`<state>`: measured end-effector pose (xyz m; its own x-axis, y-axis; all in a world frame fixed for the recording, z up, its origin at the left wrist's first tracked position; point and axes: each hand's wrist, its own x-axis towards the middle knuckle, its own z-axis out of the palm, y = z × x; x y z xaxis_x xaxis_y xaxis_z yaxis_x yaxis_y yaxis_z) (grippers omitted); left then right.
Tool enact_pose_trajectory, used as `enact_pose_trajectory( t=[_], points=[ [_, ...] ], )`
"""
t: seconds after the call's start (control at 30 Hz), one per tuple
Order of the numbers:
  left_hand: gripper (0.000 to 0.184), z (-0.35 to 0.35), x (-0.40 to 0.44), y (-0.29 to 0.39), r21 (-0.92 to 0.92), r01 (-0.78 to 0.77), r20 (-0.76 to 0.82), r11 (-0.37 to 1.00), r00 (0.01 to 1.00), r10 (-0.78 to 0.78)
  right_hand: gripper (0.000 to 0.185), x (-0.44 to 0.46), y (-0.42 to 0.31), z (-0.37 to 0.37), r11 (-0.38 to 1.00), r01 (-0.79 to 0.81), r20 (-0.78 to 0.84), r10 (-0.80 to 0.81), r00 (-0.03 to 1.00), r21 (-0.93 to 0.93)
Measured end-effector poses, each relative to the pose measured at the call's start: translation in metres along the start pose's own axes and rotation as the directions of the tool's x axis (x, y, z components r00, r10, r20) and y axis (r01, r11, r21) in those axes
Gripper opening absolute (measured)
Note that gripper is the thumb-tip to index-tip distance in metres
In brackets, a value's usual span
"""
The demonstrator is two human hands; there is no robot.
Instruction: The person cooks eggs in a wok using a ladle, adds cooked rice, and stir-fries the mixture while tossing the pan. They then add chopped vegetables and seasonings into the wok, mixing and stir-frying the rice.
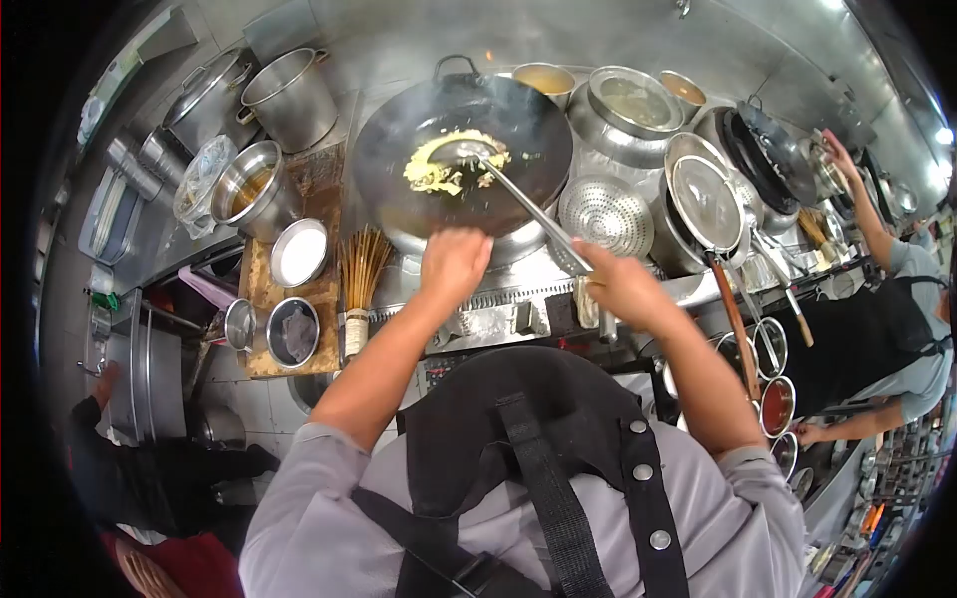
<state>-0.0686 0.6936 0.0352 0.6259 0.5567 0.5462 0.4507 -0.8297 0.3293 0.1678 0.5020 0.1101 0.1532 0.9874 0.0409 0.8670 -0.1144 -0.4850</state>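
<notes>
A large dark wok sits on the stove in front of me, steam rising from it. Pieces of yellow scrambled egg lie in its bottom. My left hand is closed at the wok's near rim, opposite the loop handle on the far side; the part it grips is covered by my fingers. My right hand is wrapped round the long metal handle of a ladle, whose bowl rests among the egg. Close to my right hand lies a perforated strainer.
To the left stand tall pots, a pot of brown liquid, a bowl of white powder and a bamboo brush. Mesh strainers and sauce containers are on the right. Co-workers stand at right and left.
</notes>
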Motion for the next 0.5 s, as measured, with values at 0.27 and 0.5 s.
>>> enact_pose_trajectory(
  t=[0.27, 0.5],
  points=[
    [0.021, -0.035, 0.007, 0.009, -0.094, -0.002, -0.049, 0.996, 0.999, -0.002, 0.068, -0.094, 0.013, 0.071, 0.892, -0.127, -0.067, 0.172, 0.983, 0.434],
    [0.019, -0.016, 0.012, 0.01, 0.008, -0.214, -0.399, 0.977, 0.895, 0.199, 0.067, -0.111, 0.016, 0.11, 0.869, -0.109, -0.224, 0.242, 0.944, 0.482]
  ],
)
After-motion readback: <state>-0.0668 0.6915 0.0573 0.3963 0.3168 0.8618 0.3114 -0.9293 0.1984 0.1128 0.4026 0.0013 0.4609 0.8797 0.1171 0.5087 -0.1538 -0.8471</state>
